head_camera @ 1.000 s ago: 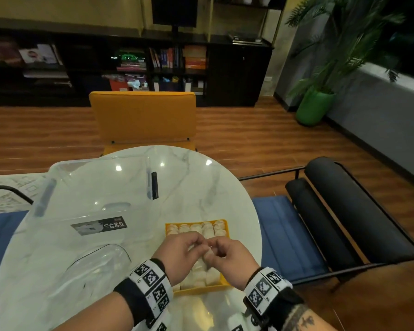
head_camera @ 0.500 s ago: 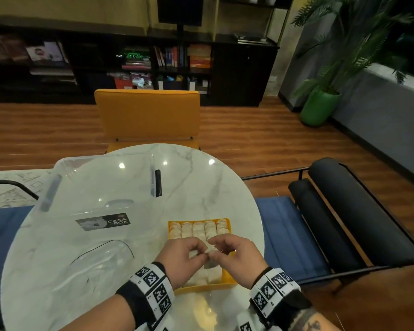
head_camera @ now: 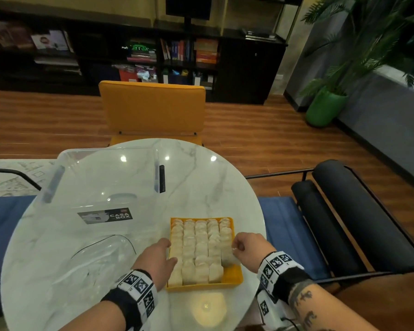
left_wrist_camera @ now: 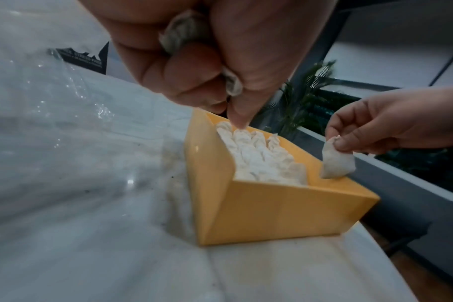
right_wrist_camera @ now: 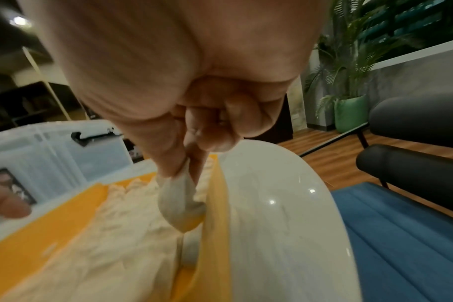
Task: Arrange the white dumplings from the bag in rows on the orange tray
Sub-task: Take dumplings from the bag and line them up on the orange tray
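Note:
The orange tray [head_camera: 234, 280] sits near the table's front edge, filled with several rows of white dumplings [head_camera: 201, 244]. Bare orange floor shows at its near right corner. My right hand [head_camera: 236, 249] pinches one dumpling [left_wrist_camera: 338, 163] by its top. The dumpling [right_wrist_camera: 180, 202] hangs just inside the tray's right wall [right_wrist_camera: 215, 224], above that bare spot. My left hand [head_camera: 169, 253] is beside the tray's left edge. Its fingers [left_wrist_camera: 194, 81] are curled round another white dumpling [left_wrist_camera: 186, 30], which is mostly hidden in the palm.
A crumpled clear plastic bag [head_camera: 101, 256] lies left of the tray. Behind it stands a clear storage box [head_camera: 105, 182] with a label. The round marble table [head_camera: 201, 177] ends just right of the tray. A yellow chair [head_camera: 152, 108] and a black chair [head_camera: 359, 218] surround it.
My hands were together over the tray's middle. They have parted: the right hand carried a dumpling to the tray's right side, and the left drew back to its left edge.

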Motion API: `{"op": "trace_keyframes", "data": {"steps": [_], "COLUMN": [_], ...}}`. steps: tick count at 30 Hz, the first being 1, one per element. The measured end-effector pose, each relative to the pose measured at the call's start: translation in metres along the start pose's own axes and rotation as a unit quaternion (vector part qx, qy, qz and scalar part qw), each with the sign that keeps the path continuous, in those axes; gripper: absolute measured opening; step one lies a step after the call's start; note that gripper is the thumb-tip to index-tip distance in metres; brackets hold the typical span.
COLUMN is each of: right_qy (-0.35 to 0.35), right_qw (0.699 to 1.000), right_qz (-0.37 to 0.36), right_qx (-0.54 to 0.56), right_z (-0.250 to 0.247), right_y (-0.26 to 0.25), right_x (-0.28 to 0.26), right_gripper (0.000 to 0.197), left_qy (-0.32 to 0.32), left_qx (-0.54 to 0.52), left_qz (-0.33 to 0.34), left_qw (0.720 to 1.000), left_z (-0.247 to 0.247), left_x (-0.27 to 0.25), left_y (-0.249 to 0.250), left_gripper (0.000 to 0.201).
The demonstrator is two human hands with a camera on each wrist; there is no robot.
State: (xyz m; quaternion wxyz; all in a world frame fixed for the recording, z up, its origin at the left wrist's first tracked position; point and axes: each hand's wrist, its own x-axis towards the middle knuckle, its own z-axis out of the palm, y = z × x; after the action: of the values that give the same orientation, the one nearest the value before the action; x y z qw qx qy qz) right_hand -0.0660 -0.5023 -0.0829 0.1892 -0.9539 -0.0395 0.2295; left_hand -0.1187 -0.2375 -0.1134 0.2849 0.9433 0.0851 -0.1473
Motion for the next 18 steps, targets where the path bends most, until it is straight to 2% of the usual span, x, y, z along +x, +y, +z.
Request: {"op": "trace_keyframes", "data": {"steps": [4,7,14,18], "right_qy": [-0.066,-0.087,-0.079,-0.031], "right_qw": [0.997,0.995,0.989,0.983], "right_qz": [-0.005,-0.012,-0.036,-0.062], "right_qx": [-0.048,-0.053,-0.118,-0.17], "right_z": [0.016,0.023,0.031,0.036], "right_y": [0.003,0.003,0.002,-0.001], "right_x": [0.005,0.01,0.021,0.028], "right_gripper": [0.01,0.007,0.008,0.01], "left_qy": [-0.019,-0.03,-0.033,-0.03], "left_qx": [0.029,0.03,0.025,0.03], "left_qz": [-0.003,-0.012,-0.024,-0.02], "left_qw": [0.999,0.999,0.999,0.999], "left_z": [0.003,0.003,0.001,0.0], "left_x": [0.004,0.006,0.007,0.006], "left_y": [-0.006,-0.009,-0.011,-0.01], "left_gripper": [0.051,0.049,0.047,0.046]}}
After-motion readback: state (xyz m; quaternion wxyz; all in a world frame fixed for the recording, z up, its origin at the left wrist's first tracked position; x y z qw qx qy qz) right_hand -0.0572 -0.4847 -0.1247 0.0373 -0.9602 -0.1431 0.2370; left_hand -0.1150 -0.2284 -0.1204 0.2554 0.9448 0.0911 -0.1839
